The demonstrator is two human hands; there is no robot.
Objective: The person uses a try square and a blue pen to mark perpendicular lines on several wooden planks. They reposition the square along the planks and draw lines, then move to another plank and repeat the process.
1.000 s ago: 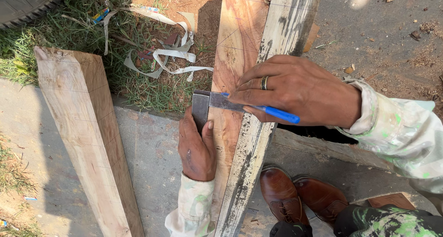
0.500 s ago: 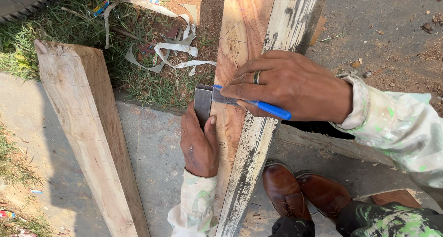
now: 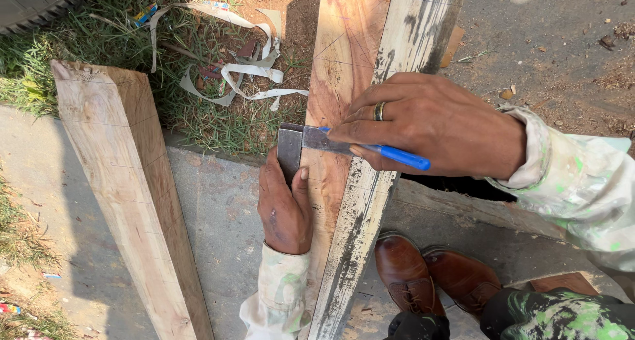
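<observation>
A long reddish wooden beam with a whitish, dark-streaked side runs up the middle of the head view. Pencil lines cross its top face. My left hand grips the dark stock of a metal try square against the beam's left edge, and the steel blade lies across the top face. My right hand, a ring on one finger, rests on the beam and holds a blue pen with its tip at the blade.
A second pale wooden beam leans at the left over a concrete slab. White strapping scraps lie on grass behind it. My brown shoes stand below the beam. A tyre sits at the top left.
My right hand has slid slightly left along the square's blade with the pen. The left hand still holds the square in the same spot.
</observation>
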